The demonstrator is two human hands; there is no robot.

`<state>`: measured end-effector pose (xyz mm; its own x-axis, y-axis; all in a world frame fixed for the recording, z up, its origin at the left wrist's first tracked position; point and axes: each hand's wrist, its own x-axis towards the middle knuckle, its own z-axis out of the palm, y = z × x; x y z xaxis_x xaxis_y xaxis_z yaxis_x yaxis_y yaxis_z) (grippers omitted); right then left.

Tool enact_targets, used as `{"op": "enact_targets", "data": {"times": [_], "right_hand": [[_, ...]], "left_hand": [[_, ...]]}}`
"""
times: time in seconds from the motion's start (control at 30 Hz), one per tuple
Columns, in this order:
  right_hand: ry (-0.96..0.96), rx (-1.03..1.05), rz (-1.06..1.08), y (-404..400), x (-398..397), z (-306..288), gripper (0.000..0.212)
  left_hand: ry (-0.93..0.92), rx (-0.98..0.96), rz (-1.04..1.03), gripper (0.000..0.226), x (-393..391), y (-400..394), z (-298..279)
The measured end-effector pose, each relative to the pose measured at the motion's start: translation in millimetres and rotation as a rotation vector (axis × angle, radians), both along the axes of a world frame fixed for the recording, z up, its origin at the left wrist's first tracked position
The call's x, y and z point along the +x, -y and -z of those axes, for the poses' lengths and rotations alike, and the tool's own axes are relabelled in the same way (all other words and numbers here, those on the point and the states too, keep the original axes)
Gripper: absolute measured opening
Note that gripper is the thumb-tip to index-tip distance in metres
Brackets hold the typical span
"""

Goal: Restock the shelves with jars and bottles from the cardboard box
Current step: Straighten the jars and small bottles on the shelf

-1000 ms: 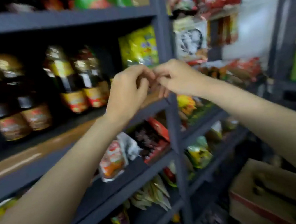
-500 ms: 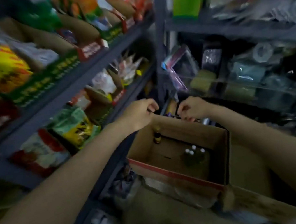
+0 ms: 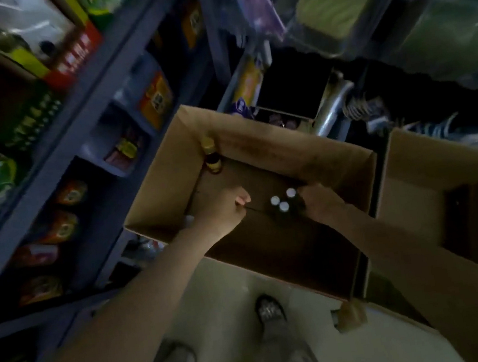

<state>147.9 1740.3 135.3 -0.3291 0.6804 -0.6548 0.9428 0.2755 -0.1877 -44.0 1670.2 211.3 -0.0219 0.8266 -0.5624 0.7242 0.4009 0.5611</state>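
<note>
Head view: you're bent over the cardboard box (image 3: 257, 148) on the floor, both hands inside. Your left hand (image 3: 223, 210) is curled, holding nothing visible; your right hand (image 3: 316, 204) touches the three white-capped bottles (image 3: 281, 202), its grip unclear. One yellow-capped bottle (image 3: 211, 157) stands in the far corner.

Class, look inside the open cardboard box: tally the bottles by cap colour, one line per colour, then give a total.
White-capped bottles: 3
Yellow-capped bottle: 1
Total: 4 bottles showing in the cardboard box.
</note>
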Motion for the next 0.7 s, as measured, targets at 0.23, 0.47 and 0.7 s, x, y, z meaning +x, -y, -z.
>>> {"op": "enact_targets", "data": {"times": [0.23, 0.47, 0.7], "right_hand": [[0.038, -0.003, 0.034, -23.8, -5.4, -22.5, 0.006], [-0.416, -0.3, 0.053, -61.0, -29.9, -150.5, 0.018], [-0.388, -0.194, 0.099, -42.0, -10.2, -72.3, 0.068]], "left_hand": [[0.061, -0.032, 0.007, 0.032, 9.2, -11.7, 14.1], [0.555, -0.164, -0.008, 0.045, 35.7, -36.5, -31.1], [0.479, -0.052, -0.541, 0.005, -20.0, -21.9, -31.5]]}}
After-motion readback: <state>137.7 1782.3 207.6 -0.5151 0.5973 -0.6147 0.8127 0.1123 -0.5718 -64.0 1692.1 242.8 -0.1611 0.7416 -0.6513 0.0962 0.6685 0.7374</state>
